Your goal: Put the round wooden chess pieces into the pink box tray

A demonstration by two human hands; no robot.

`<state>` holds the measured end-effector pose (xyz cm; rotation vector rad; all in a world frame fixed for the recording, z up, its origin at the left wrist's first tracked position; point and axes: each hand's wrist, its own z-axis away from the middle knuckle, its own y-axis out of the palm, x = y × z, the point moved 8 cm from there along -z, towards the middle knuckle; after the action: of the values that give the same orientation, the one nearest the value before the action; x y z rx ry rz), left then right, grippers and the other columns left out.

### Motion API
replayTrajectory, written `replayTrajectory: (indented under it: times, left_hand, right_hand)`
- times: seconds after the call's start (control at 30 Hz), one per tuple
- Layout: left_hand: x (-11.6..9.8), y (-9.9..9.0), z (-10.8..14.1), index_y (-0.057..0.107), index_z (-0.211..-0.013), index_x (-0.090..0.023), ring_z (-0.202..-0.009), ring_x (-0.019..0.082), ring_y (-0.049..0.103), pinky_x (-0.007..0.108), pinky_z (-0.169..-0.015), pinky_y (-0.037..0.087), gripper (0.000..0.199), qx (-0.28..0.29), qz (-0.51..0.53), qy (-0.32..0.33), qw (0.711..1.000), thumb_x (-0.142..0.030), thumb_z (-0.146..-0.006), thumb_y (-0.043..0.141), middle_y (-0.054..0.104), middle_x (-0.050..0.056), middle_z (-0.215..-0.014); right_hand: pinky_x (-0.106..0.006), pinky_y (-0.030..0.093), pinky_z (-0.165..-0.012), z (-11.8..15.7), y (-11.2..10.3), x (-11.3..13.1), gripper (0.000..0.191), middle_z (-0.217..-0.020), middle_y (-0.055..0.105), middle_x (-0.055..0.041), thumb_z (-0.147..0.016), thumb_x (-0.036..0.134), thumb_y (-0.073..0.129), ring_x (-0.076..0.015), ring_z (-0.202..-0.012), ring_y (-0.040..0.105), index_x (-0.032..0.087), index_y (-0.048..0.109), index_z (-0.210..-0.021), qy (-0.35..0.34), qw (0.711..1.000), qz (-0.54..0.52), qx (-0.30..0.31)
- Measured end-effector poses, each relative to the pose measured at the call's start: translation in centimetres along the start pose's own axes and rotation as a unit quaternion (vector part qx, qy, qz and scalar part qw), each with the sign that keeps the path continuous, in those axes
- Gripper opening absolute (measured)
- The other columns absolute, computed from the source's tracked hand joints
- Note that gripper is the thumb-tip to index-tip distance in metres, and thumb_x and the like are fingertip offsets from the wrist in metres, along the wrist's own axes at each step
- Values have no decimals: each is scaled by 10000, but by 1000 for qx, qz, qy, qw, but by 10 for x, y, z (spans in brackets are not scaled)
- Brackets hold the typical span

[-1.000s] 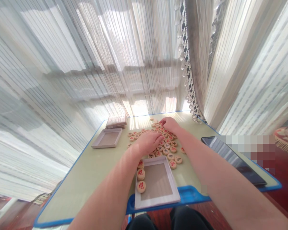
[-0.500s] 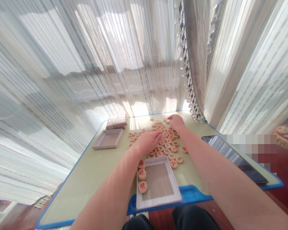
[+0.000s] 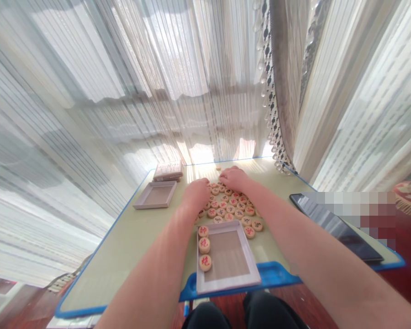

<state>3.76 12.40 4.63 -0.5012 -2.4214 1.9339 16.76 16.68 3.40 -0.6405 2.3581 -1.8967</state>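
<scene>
Many round wooden pieces with red or black characters (image 3: 229, 209) lie close together on the pale green table (image 3: 133, 242). My left hand (image 3: 197, 193) rests at the left edge of the cluster, fingers curled; what they touch is hidden. At the far edge of the cluster is my right hand (image 3: 233, 178), its fingers spread a little over the pieces and holding none. Nearer to me stands a shallow white box (image 3: 229, 256), with red-marked pieces (image 3: 204, 245) in a column along its left side.
A second shallow box (image 3: 155, 195) lies at the back left, in front of a packet (image 3: 168, 171). Along the right side lies a dark phone or tablet (image 3: 335, 228). One lone piece (image 3: 218, 167) sits near the far edge. Curtains hang behind.
My left hand has shifted left to the side of the pieces. My right hand has moved left along the far side. The spread-out pieces are now gathered more tightly.
</scene>
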Motion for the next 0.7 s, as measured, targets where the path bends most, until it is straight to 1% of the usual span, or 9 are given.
replayTrajectory:
  times: [0.1, 0.2, 0.3, 0.37, 0.47, 0.6, 0.7]
  left_hand:
    - [-2, -1, 1, 624, -1071, -210, -989, 200, 607, 286, -842, 447, 351, -11, 4, 5, 1000, -202, -832, 367, 672, 78, -1072]
    - [-3, -1, 1, 629, -1059, -213, -983, 195, 606, 280, -835, 447, 348, -15, -1, 10, 1000, -197, -828, 369, 676, 72, -1061]
    - [-3, -1, 1, 637, -1029, -220, -974, 202, 609, 292, -829, 449, 336, -18, -6, 11, 1000, -195, -828, 368, 680, 76, -1040]
    - [-4, 0, 2, 639, -1010, -221, -961, 214, 612, 309, -816, 453, 325, -15, -8, 8, 1000, -196, -827, 372, 680, 82, -1028]
    - [-6, 1, 3, 635, -1001, -219, -951, 218, 610, 313, -802, 456, 311, -9, -11, 6, 1000, -187, -819, 386, 677, 88, -1018]
    - [-8, 3, 4, 636, -986, -212, -933, 206, 610, 296, -790, 458, 291, 4, -15, 2, 1000, -183, -814, 403, 678, 86, -997]
    - [-8, 2, 4, 637, -984, -211, -939, 208, 607, 302, -795, 457, 296, 0, -15, 3, 1000, -170, -813, 399, 676, 89, -997]
  right_hand:
    - [-371, 347, -931, -2, -4, 3, 273, -1130, 619, -42, -838, 320, 448, -253, -1066, 456, 228, 695, -910, 3, 1000, -6, -14]
    - [-360, 368, -893, -5, -2, 1, 275, -1091, 617, -57, -828, 285, 440, -249, -1033, 472, 218, 699, -891, 38, 999, -13, -15]
    - [-381, 384, -868, -7, 1, -4, 310, -1089, 600, -91, -807, 328, 458, -276, -1039, 470, 206, 682, -983, 71, 997, -12, -20]
    - [-395, 385, -867, -7, 2, -9, 344, -1095, 593, -101, -787, 376, 477, -295, -1052, 463, 209, 678, -1010, 91, 996, -13, -20]
    - [-384, 380, -875, -7, 2, -12, 339, -1078, 602, -95, -757, 407, 508, -300, -1062, 462, 219, 700, -963, 102, 994, -16, -19]
    - [-371, 391, -849, -8, 3, -13, 314, -1038, 623, -98, -733, 400, 531, -298, -1052, 478, 215, 714, -909, 115, 993, -25, -21]
    - [-351, 379, -868, -10, 5, -14, 289, -984, 643, -90, -715, 388, 559, -267, -1022, 504, 196, 709, -871, 126, 991, -42, -26]
